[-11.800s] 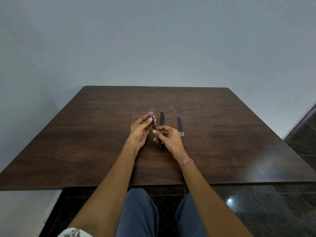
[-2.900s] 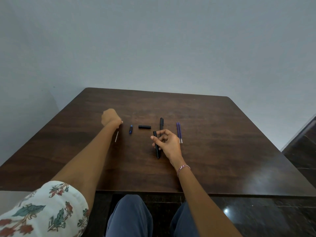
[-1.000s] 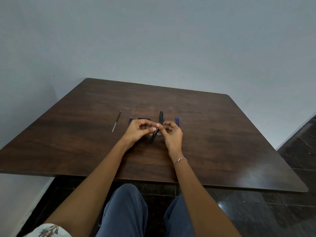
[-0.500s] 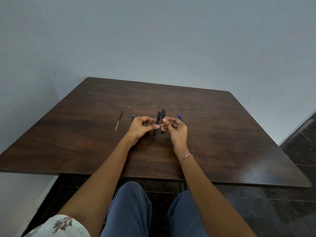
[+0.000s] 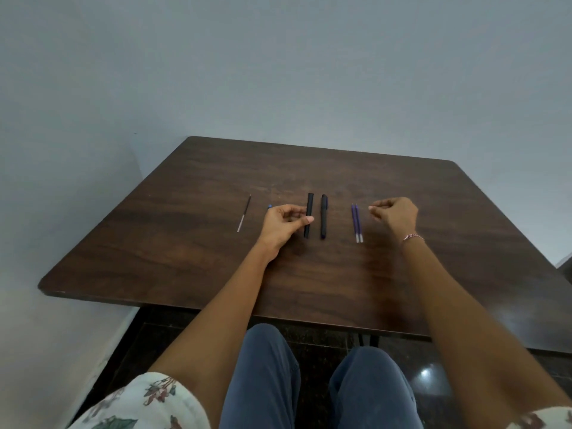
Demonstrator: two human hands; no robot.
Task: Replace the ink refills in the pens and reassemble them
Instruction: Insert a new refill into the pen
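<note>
Head view: left hand [image 5: 283,224] pinching pen barrel [image 5: 308,213].

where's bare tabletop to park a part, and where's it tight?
Free: the far strip of the table behind the row of parts; the near band in front of the row, crossed by both forearms; the corner left of the old refill. Tight: left hand on the pen barrel, beside the capped pen, new refills and right hand.

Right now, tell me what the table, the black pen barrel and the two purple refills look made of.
Table: dark wood or wood-look laminate, visible grain, soft sheen.
Black pen barrel: probably matte plastic, no glints.
Two purple refills: likely translucent plastic tubes, with pale, possibly metal, ends nearest the person.
</note>
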